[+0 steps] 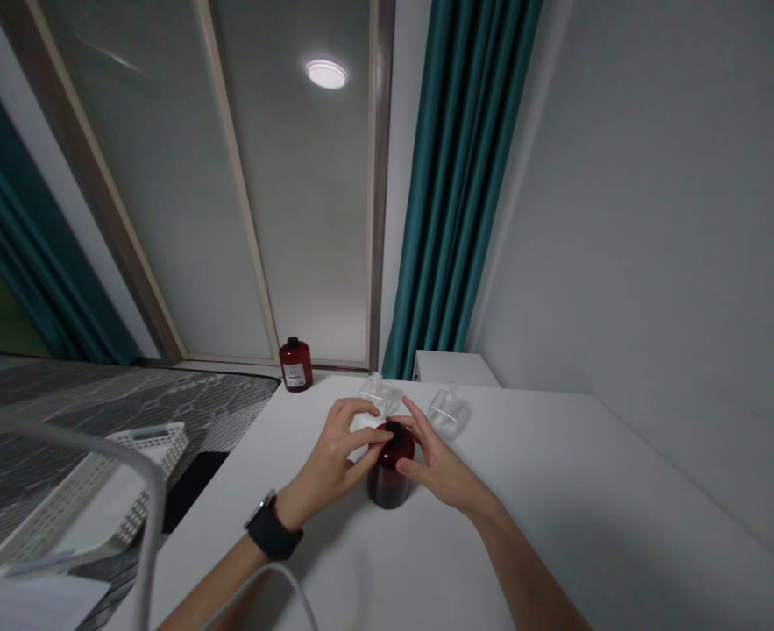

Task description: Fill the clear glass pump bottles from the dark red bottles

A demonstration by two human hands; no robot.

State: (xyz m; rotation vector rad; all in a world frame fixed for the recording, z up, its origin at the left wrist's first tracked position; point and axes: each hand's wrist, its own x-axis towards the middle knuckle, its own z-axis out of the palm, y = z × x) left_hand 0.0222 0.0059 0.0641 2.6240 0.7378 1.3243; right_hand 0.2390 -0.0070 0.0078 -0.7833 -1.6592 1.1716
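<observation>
A dark red bottle (pixel 390 478) with a black cap stands on the white table (pixel 557 491) in front of me. My left hand (pixel 337 456), with a black watch on the wrist, has its fingers pinched around the cap from the left. Against the bottle's right side and top rests my right hand (pixel 436 464), fingers curled on it. Just behind the hands lie two small clear bottles (pixel 449 412), and something white shows under my left fingers.
A second dark red bottle (pixel 295 364) with a white label stands at the table's far left corner. A white plastic basket (pixel 97 491) sits on the bed to the left. Teal curtains and a grey wall lie behind; a metal rail crosses the lower left.
</observation>
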